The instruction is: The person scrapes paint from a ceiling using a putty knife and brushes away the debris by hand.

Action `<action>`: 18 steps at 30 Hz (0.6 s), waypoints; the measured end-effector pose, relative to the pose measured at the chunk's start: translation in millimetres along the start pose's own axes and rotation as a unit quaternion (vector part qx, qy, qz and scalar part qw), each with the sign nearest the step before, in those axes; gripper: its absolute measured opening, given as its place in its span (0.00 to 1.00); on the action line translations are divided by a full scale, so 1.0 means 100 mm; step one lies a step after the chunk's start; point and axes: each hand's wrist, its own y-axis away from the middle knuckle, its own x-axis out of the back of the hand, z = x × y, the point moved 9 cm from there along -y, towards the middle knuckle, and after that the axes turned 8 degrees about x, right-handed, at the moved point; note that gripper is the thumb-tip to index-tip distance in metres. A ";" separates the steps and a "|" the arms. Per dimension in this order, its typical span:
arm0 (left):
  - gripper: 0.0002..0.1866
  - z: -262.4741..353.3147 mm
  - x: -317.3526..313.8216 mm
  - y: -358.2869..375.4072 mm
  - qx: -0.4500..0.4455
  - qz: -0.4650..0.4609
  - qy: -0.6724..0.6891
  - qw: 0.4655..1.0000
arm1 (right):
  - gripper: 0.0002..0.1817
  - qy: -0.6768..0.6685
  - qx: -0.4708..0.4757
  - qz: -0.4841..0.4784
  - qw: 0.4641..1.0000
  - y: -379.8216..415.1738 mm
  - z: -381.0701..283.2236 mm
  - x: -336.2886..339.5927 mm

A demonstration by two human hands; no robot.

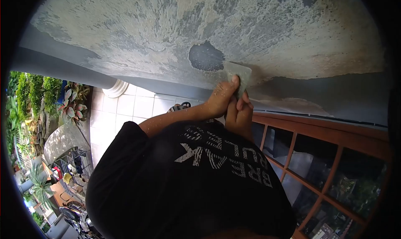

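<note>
A flat, greyish scraper (242,72) is pressed against a wall with peeling, flaking paint (167,26). My left hand (220,98) is closed on the scraper, its thumb lying along the blade's face. Just below, my right hand (240,113) is wrapped round the lower part of the same tool, where the handle is hidden by the fingers. Beside the blade's left corner is a dark grey bare patch (206,56). Pale flakes cling to my left hand and forearm.
An orange-brown framed window (321,191) is at the right, below the wall. White floor tiles (125,107) and the round white base of a column (116,88) show at the left. Further left are plants (71,103), a wire rack (69,166) and a motorcycle (77,218).
</note>
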 end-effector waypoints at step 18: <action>0.35 0.06 -0.05 -0.04 -0.027 -0.028 0.064 0.997 | 0.04 -0.023 -0.041 -0.038 0.998 -0.04 0.09 -0.02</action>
